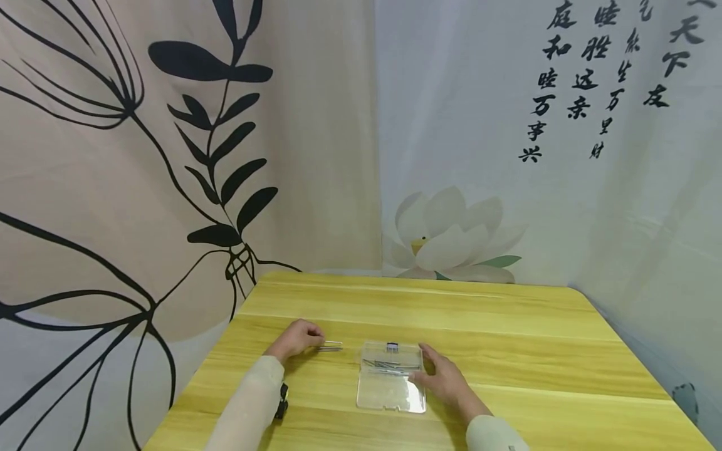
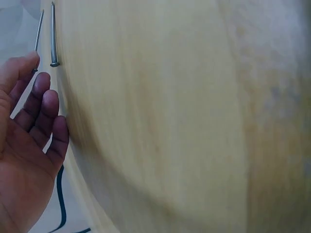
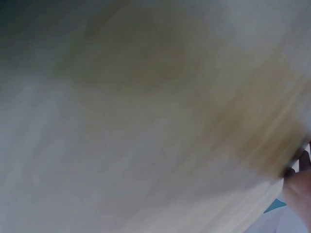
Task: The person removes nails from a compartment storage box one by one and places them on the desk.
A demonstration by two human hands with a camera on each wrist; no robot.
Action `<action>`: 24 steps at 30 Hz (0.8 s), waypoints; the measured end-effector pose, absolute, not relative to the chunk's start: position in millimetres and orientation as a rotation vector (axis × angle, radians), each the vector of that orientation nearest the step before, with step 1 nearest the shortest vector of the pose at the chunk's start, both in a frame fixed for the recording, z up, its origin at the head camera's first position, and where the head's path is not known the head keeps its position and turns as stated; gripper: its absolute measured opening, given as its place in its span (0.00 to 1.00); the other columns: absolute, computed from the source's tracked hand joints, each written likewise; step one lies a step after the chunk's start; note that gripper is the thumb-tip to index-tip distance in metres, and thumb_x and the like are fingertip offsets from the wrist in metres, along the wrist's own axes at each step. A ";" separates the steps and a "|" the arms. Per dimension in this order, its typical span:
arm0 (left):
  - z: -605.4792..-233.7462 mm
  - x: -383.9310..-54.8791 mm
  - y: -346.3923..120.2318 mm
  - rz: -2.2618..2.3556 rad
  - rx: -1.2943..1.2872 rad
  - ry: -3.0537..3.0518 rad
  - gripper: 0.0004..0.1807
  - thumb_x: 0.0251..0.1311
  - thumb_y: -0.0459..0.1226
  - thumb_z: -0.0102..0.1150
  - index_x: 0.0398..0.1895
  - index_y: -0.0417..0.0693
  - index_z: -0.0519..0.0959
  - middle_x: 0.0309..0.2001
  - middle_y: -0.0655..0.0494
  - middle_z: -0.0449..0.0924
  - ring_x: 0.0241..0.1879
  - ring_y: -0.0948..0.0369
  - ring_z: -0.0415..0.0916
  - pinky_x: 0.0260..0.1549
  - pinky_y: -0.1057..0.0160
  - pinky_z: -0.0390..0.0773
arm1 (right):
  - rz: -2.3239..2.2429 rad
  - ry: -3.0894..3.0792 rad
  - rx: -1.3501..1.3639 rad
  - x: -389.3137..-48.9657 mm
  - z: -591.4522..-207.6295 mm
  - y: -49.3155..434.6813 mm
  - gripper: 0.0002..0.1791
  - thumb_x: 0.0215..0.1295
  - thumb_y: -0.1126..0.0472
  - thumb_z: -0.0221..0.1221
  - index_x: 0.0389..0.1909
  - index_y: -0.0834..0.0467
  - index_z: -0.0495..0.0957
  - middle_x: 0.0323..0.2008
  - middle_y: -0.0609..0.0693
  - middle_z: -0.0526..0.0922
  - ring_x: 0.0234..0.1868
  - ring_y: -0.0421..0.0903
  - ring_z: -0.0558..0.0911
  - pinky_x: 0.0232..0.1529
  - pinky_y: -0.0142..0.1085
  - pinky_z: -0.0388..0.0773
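Note:
My left hand [image 1: 300, 338] pinches a thin steel nail [image 2: 39, 34] between thumb and forefinger, its head near the fingertips. The other fingers of this hand are loosely bent. A second nail [image 2: 54, 36] lies on the table just beside it. To the right, a clear plastic box [image 1: 392, 351] lies with its lid [image 1: 389, 394] folded open toward me. Several loose nails [image 1: 389, 367] are inside the box. My right hand [image 1: 445, 379] holds the box at its right side, thumb at the near edge and fingers at the far corner. The right wrist view shows only blurred fingertips.
The wooden table [image 1: 507, 332] extends around the box and both hands. Behind it hangs a printed curtain [image 1: 321, 156] with plants, a lotus and writing. A black wrist device [image 1: 282, 402] sits at the left sleeve.

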State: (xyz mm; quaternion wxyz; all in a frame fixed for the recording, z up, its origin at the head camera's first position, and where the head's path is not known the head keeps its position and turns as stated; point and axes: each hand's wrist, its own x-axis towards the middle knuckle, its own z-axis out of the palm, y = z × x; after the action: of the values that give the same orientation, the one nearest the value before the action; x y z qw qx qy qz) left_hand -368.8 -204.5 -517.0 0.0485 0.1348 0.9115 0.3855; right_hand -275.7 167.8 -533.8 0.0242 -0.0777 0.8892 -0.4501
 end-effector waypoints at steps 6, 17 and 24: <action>-517.7 -367.7 -203.3 1.137 0.376 2.796 0.03 0.62 0.35 0.66 0.33 0.46 0.87 0.33 0.59 0.83 0.33 0.63 0.75 0.36 0.60 0.76 | -1.381 2.762 -0.246 -275.9 -535.1 166.5 0.44 0.61 0.50 0.69 0.74 0.58 0.61 0.67 0.61 0.70 0.69 0.69 0.62 0.65 0.66 0.54; -514.3 -365.9 -199.8 1.124 0.311 2.790 0.03 0.64 0.34 0.64 0.35 0.46 0.87 0.34 0.59 0.83 0.34 0.62 0.75 0.37 0.59 0.76 | -1.374 2.757 -0.229 -275.8 -532.7 165.1 0.44 0.61 0.50 0.69 0.74 0.57 0.61 0.67 0.62 0.70 0.69 0.69 0.61 0.65 0.66 0.54; -510.4 -367.9 -199.7 1.152 0.344 2.785 0.04 0.64 0.33 0.64 0.36 0.44 0.87 0.33 0.58 0.83 0.34 0.61 0.75 0.35 0.60 0.76 | -1.383 2.742 -0.218 -275.6 -531.8 166.5 0.44 0.61 0.49 0.69 0.74 0.57 0.61 0.67 0.62 0.69 0.69 0.69 0.61 0.65 0.66 0.53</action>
State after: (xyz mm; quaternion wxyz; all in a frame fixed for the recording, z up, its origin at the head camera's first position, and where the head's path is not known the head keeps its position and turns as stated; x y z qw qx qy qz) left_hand -367.9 -199.7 -510.4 0.0541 0.1133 0.9168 0.3791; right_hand -275.6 166.5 -531.8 0.0314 -0.0707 0.8902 -0.4490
